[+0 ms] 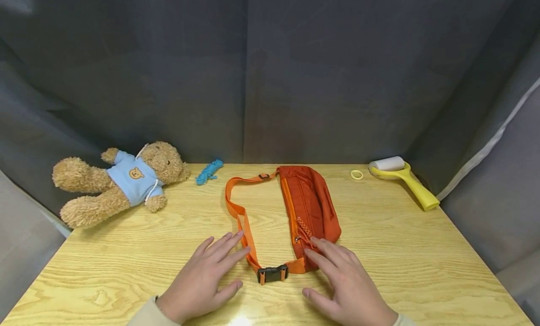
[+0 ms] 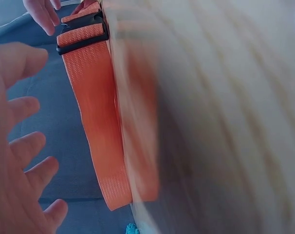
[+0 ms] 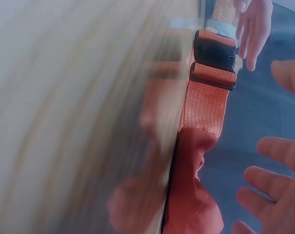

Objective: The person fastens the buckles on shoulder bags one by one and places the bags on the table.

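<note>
A rust-red waist bag (image 1: 310, 199) lies on the wooden table, its orange strap (image 1: 233, 208) looped out to the left. A black side-release buckle (image 1: 273, 274), fastened, joins the strap at the near end. The left hand (image 1: 204, 279) is spread beside the strap, its fingertips near the webbing and holding nothing. Over the bag's near end reach the spread fingers of the right hand (image 1: 348, 284). In the right wrist view a gap shows between the fingers (image 3: 264, 183) and the bag (image 3: 193, 195). The left wrist view likewise shows the fingers (image 2: 28, 146) apart from the strap (image 2: 96, 117).
A teddy bear (image 1: 137, 178) in a blue hoodie lies at the back left, with a blue cord bundle (image 1: 209, 171) to its right. At the back right are a small yellow ring (image 1: 356, 175) and a yellow-handled lint roller (image 1: 405, 176). Dark curtains (image 1: 295, 77) border the table.
</note>
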Motion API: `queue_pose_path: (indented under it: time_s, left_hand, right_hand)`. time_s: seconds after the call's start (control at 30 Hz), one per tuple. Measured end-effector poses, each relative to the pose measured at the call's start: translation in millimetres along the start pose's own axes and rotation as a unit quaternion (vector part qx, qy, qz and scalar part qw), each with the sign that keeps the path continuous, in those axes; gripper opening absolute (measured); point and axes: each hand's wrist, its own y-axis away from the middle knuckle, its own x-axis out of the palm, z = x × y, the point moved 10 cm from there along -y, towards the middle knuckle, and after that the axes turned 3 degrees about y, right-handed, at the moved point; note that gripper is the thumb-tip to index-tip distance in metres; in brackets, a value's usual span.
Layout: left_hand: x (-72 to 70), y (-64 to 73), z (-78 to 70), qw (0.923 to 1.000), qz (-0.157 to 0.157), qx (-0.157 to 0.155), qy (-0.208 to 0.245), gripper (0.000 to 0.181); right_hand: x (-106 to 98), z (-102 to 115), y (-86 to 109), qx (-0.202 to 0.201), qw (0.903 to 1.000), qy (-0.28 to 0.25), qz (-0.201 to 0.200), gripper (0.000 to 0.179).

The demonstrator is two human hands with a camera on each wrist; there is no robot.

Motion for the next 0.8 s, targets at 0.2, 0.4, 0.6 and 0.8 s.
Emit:
queue_pose_path:
  time_s: [0.2,0.4,0.6,0.8]
  left_hand:
    - [-1.5,2.2,0.6,1.0000,-0.001,0.000,-0.003,0.069]
    - [-1.4,3.8,3.0,1.0000,0.002,-0.007,-0.006,0.069]
    - [-2.4,6.2,6.0,0.9996,0.000,-0.011,-0.028,0.070]
    - [-1.4,8.2,11.1,0.9991,0.011,-0.025,-0.032,0.071]
  right_hand:
    - [3.4,-2.7,1.2,0.014,0.9996,0.005,0.022,0.075]
    - [6.0,-5.0,3.1,0.023,0.9990,0.009,0.036,0.077]
    - [6.7,-6.0,4.8,0.019,0.9989,0.017,0.039,0.079]
    - [8.5,-8.1,5.7,0.025,0.9983,0.019,0.049,0.082]
